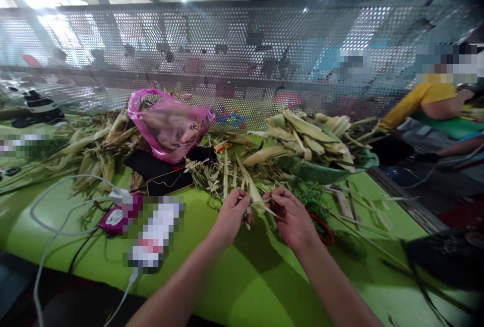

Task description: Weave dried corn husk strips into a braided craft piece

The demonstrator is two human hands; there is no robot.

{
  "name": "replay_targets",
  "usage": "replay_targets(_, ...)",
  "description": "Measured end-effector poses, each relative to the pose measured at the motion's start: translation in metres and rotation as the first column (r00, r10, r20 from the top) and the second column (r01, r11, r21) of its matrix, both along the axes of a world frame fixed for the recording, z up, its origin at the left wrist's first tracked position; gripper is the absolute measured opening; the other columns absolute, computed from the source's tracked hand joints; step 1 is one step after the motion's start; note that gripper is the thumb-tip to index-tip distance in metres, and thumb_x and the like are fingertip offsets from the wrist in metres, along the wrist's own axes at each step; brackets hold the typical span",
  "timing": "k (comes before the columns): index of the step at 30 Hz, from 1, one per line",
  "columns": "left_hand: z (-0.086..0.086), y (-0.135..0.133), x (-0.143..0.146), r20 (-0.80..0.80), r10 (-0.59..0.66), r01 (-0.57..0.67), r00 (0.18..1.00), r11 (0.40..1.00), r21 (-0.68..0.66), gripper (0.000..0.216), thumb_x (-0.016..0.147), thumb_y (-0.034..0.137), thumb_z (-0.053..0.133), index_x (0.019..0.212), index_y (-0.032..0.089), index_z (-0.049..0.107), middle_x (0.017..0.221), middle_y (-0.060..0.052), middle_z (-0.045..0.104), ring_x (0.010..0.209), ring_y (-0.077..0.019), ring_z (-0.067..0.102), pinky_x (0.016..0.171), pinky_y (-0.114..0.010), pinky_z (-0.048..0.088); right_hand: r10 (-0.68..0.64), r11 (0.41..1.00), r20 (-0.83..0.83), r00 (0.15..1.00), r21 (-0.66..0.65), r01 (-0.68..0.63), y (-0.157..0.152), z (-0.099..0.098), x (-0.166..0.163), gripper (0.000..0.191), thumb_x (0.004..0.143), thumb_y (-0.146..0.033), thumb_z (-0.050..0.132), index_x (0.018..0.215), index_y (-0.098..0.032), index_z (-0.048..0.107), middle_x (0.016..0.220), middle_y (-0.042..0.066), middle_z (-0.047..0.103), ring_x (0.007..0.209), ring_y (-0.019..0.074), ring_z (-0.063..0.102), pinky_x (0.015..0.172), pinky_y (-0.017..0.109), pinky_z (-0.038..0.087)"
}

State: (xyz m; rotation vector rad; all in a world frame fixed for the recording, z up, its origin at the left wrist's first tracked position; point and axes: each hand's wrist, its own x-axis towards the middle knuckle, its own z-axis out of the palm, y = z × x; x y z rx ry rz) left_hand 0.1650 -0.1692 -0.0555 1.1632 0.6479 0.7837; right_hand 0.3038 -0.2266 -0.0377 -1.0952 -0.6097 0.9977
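Both of my hands work on one pale corn husk strip [254,197] above a green table [242,276]. My left hand [231,216] is closed, pinching the strip's left side between thumb and fingers. My right hand [291,218] is closed too, gripping the strip's right end with fingers curled. The strip rises up and back toward a loose heap of husk pieces [219,171]. Under my right hand lies a red ring [325,229] among green stems.
A green basin [325,172] piled with husks stands at the right. A pink plastic bag [170,125], a black phone [168,182], white cables [56,206] and a husk pile [94,145] lie left. A perforated metal screen [242,55] backs the table. A person in yellow [427,100] sits at right.
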Motion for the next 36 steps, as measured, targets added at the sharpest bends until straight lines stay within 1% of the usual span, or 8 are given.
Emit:
replay_targets(6,-0.0001,0.0016,0.0013,0.048,0.050,-0.051,0.998,0.999,0.013,0.025,0.084,0.043,0.054,0.080,0.020,0.045,0.061,0.006,0.043,0.050,-0.0068,0.044,0.050,-0.019,0.035,-0.036,0.999,0.027,0.999,-0.026,0.037,0.0017,-0.0027,0.0020,0.016,0.068,-0.032,0.074,0.075,-0.022,0.063,0.075,0.001,0.066,0.065,0.0169,0.059,0.061,0.030,0.050)
replay_targets(9,-0.0013,0.0033,0.0008,-0.012,0.094,-0.092,0.996,0.988,0.126,0.022,0.086,0.040,0.051,0.080,0.020,0.045,0.063,0.005,0.044,0.054,-0.0083,0.046,0.054,-0.021,0.038,-0.054,0.998,0.146,0.988,-0.033,0.060,-0.0007,-0.0029,0.0041,0.021,0.074,-0.041,0.072,0.083,-0.023,0.067,0.083,0.003,0.067,0.069,0.0171,0.059,0.062,0.029,0.049)
replay_targets(12,-0.0027,0.0039,0.0004,-0.094,0.149,-0.121,0.984,0.959,0.256,0.017,0.088,0.035,0.047,0.080,0.021,0.045,0.064,0.004,0.046,0.057,-0.0096,0.045,0.056,-0.022,0.037,-0.029,0.998,0.277,0.960,-0.043,0.042,-0.0032,-0.0033,0.0052,0.028,0.080,-0.047,0.064,0.081,-0.020,0.070,0.083,0.004,0.068,0.073,0.0178,0.060,0.067,0.029,0.048)
replay_targets(17,-0.0052,0.0034,0.0004,-0.150,0.190,-0.123,0.970,0.921,0.369,0.013,0.089,0.032,0.046,0.081,0.021,0.045,0.067,0.004,0.044,0.060,-0.0099,0.043,0.056,-0.022,0.034,-0.023,0.998,0.453,0.891,-0.036,0.044,-0.0033,-0.0016,0.0018,0.021,0.070,-0.038,0.076,0.078,-0.019,0.070,0.074,0.001,0.065,0.070,0.0161,0.055,0.069,0.028,0.043)
replay_targets(21,-0.0056,0.0027,0.0008,-0.118,0.146,-0.107,0.982,0.951,0.289,0.016,0.088,0.035,0.048,0.080,0.021,0.044,0.065,0.005,0.044,0.057,-0.0094,0.044,0.055,-0.022,0.036,-0.052,0.997,0.497,0.866,-0.017,0.070,-0.0033,-0.0001,-0.0009,0.017,0.070,-0.034,0.074,0.073,-0.019,0.068,0.069,0.000,0.061,0.068,0.0155,0.052,0.067,0.028,0.040)
replay_targets(26,-0.0040,0.0008,0.0030,0.023,0.043,-0.045,0.999,0.993,0.108,0.022,0.086,0.039,0.052,0.079,0.020,0.044,0.061,0.006,0.045,0.053,-0.0081,0.044,0.053,-0.021,0.038,-0.003,0.997,0.299,0.954,-0.074,0.026,-0.0004,-0.0051,-0.0030,0.011,0.068,-0.028,0.068,0.066,-0.019,0.063,0.062,-0.002,0.055,0.060,0.0132,0.047,0.059,0.026,0.037)
replay_targets(30,-0.0017,0.0014,0.0024,0.088,0.056,-0.058,0.995,0.998,0.019,0.027,0.083,0.043,0.058,0.078,0.019,0.045,0.062,0.006,0.044,0.053,-0.0070,0.043,0.053,-0.020,0.036,0.033,0.996,0.255,0.966,-0.089,-0.011,0.0013,-0.0071,-0.0028,0.012,0.070,-0.029,0.070,0.068,-0.019,0.065,0.065,-0.001,0.057,0.061,0.0128,0.049,0.061,0.025,0.038)
replay_targets(36,-0.0022,0.0068,-0.0025,-0.041,0.081,-0.077,0.996,0.992,0.096,0.028,0.086,0.046,0.051,0.080,0.019,0.048,0.062,0.004,0.048,0.057,-0.0089,0.046,0.056,-0.021,0.037,0.083,0.995,0.207,0.975,-0.066,-0.071,-0.0035,-0.0012,0.0006,0.031,0.079,-0.051,0.064,0.090,-0.023,0.070,0.090,0.004,0.068,0.087,0.0199,0.059,0.074,0.029,0.045)
